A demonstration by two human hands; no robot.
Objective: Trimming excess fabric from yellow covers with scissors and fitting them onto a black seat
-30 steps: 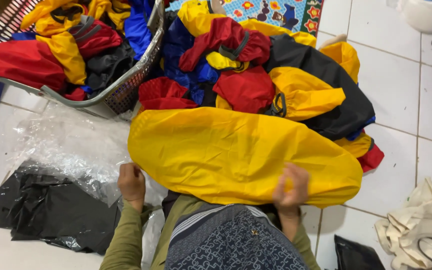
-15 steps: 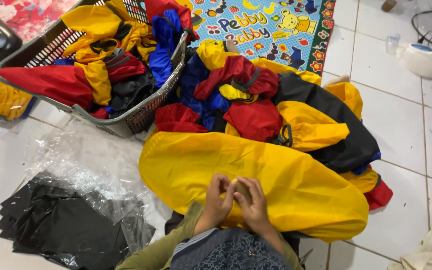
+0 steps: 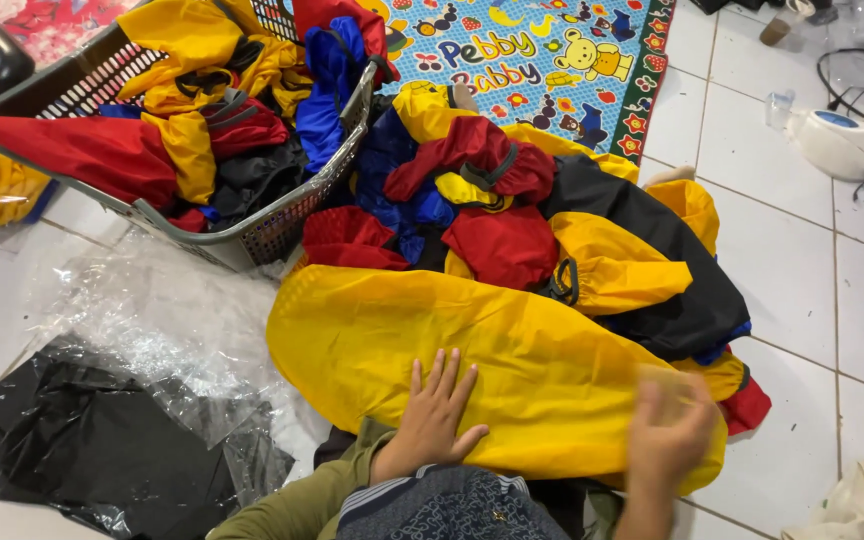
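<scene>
Two hands rest on one yellow cloth (image 3: 512,370) spread over the floor: the left hand (image 3: 434,410) lies flat with fingers splayed, grip open; the right hand (image 3: 670,430) is blurred at its right end, grip unclear. One basket (image 3: 252,235) stands upper left, black sheets (image 3: 92,450) left. Bare tiles (image 3: 802,270) lie right.

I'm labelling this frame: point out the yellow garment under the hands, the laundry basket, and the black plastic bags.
yellow garment (image 3: 512,350), head view, bare middle of the cloth.
laundry basket (image 3: 282,225), head view, near grey wall.
black plastic bags (image 3: 82,450), head view, middle of the stack.
</scene>
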